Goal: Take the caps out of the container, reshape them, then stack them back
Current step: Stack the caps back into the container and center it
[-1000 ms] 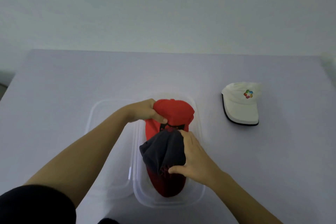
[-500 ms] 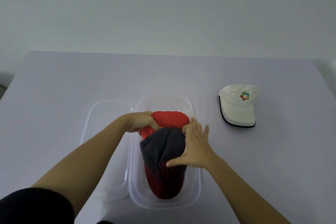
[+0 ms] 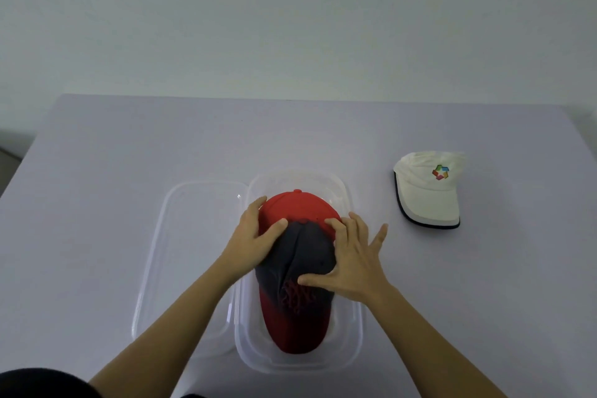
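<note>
A clear plastic container (image 3: 354,341) stands near the table's front edge. Inside it lies a bright red cap (image 3: 300,207), and a dark grey cap with a dark red brim (image 3: 302,257) sits on top of it, brim toward me. My left hand (image 3: 251,244) lies against the left side of both crowns, thumb on the grey cap. My right hand (image 3: 352,258) rests flat on the grey cap's right side, fingers spread. A white cap with a coloured logo (image 3: 426,195) lies on the table to the right, apart from the container.
The container's clear lid (image 3: 190,236) lies flat against its left side, partly under my left forearm. The pale grey table (image 3: 129,145) ends at a wall behind and drops off at the left edge.
My left hand let go of the red cap's crown and flattened against the caps. My right hand spread open over the grey cap, which now sits rounder on the red one.
</note>
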Demonstrator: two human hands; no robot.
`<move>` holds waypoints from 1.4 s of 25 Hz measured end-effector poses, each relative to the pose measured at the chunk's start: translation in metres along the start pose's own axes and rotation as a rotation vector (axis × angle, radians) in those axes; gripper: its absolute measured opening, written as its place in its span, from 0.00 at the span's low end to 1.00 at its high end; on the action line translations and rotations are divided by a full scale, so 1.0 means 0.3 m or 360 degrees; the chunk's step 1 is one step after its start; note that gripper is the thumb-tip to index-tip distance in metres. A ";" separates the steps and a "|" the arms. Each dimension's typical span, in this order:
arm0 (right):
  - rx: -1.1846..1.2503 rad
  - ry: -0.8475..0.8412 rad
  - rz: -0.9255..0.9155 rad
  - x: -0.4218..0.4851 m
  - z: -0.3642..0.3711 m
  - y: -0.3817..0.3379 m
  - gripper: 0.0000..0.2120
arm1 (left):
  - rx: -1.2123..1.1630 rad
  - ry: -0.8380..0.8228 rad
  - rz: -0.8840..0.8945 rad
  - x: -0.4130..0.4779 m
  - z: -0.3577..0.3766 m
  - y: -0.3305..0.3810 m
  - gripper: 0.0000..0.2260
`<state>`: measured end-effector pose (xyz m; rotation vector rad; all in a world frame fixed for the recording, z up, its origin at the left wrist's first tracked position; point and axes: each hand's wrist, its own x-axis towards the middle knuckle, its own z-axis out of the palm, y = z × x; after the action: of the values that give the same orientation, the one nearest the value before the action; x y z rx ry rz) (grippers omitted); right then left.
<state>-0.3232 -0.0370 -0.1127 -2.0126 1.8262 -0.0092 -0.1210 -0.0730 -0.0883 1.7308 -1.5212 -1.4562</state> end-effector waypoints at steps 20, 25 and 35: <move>-0.0238 0.0150 0.0018 0.007 0.030 0.001 0.44 | 0.1627 0.0214 0.0257 0.049 0.061 -0.099 0.40; -0.0023 0.0204 -0.0095 -0.025 0.002 0.005 0.46 | 0.1556 0.0360 0.0394 0.025 0.056 -0.049 0.40; 0.0518 0.0646 0.0096 0.033 -0.201 0.407 0.39 | 0.0837 0.0158 0.0781 0.139 0.360 0.290 0.29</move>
<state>-0.4547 -0.0704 -0.0982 -1.8157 1.9631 -0.6974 -0.2618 -0.1041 -0.0739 1.4886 -2.2093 -0.7567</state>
